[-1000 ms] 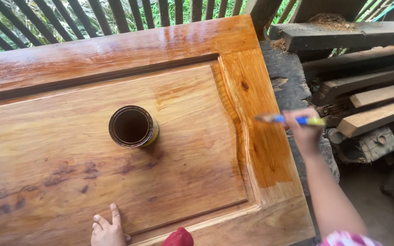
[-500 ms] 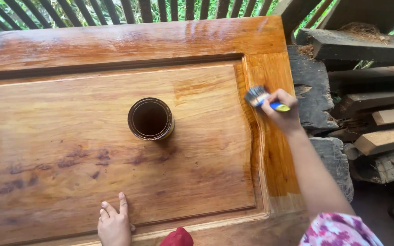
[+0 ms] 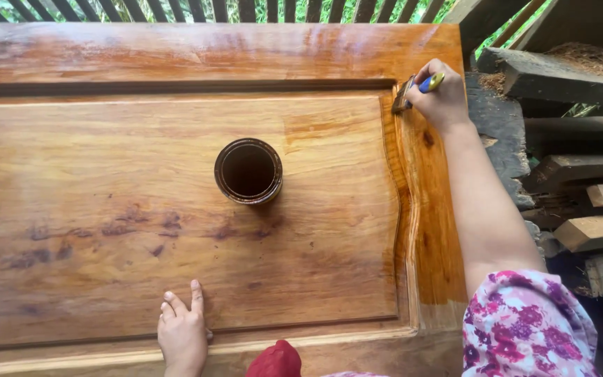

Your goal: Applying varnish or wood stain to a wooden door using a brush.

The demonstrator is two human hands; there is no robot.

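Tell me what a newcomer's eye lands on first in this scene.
First comes the big glossy wooden door panel filling the view, with an open round can of dark liquid standing near its middle. Next, the right hand grips a paintbrush at the panel's upper right corner, bristles on the wet frame. The left hand rests flat on the lower edge, and rough timber offcuts are stacked to the right.

No labels, signs or screens show; the only container is a round, open, dark brown tin (image 3: 248,171) standing mid-panel.
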